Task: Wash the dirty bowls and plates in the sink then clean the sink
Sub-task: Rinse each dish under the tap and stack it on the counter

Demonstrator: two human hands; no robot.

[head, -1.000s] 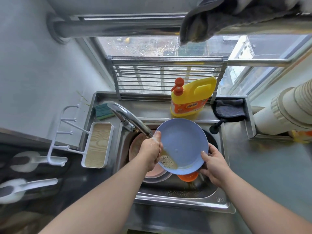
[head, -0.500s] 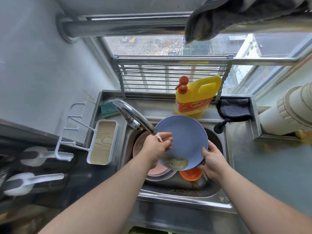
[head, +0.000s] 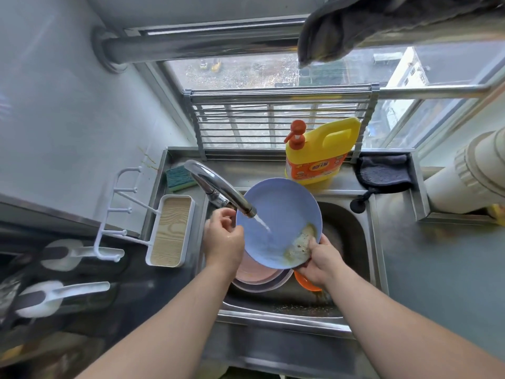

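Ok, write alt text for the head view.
Two hands hold a blue plate tilted under a running faucet: left hand at its left edge, right hand gripping the soiled lower rim, above stacked dishes in a steel sink.
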